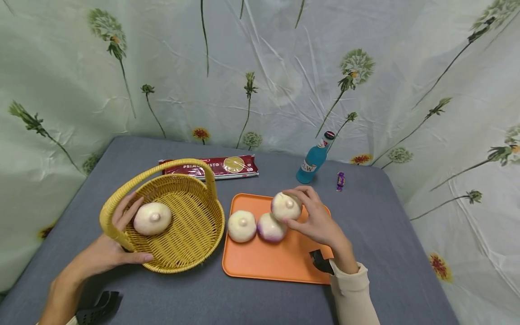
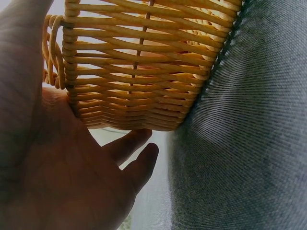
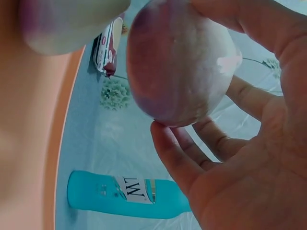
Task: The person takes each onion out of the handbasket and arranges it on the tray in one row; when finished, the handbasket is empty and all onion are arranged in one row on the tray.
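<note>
4 turnips (image 1: 286, 206): 1 in basket (image 1: 195, 234), 3 at tray (image 1: 264, 262).

My right hand (image 3: 249, 158) grips a white-purple turnip (image 3: 180, 62) between thumb and fingers above the orange tray (image 3: 29, 143); a blue bottle (image 3: 124, 194) lies beyond, with what may be a pasta packet (image 3: 109, 48).

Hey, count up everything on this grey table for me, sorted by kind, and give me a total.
Turnips: 4, one in the basket, two on the tray, one in the right hand
Wicker basket: 1
Orange tray: 1
Blue bottle: 1
Pasta packet: 1
Purple sweet: 1
Total: 9
</note>
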A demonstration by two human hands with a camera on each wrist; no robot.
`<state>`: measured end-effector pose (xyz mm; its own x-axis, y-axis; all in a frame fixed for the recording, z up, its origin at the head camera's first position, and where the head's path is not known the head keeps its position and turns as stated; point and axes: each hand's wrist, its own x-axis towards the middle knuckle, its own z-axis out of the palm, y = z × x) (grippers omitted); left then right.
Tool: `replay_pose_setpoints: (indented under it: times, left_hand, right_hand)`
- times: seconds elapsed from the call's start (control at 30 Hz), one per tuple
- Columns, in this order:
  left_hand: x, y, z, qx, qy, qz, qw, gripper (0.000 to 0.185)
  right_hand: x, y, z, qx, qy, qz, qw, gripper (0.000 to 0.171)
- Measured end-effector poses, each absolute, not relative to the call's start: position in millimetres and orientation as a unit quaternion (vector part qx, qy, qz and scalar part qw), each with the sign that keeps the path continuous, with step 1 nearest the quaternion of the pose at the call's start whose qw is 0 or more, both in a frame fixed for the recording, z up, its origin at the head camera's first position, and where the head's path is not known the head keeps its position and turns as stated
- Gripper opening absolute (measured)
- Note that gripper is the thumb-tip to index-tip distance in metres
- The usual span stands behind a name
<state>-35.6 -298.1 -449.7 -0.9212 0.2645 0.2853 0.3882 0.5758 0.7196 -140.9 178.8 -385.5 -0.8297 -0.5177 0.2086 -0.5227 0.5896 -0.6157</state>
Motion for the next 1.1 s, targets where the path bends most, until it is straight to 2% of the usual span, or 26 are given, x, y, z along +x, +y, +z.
replay_pose_setpoints:
  times: [0.43, 1.1]
  left_hand:
    - [-34.4, -298.0, -450.3, -0.185, -0.887, -0.417, 0.075, 0.139]
    - [-37.1, -299.2, -449.7, -0.185, -0.883, -0.425, 0.077, 0.136]
  right_hand:
    - [-144.5, 192.4, -386.6, 0.282, -0.903, 0.324, -0.007, 0.059]
    - [-146.4, 199.0, -390.4, 0.261, -0.914, 0.304, -0.063, 0.061]
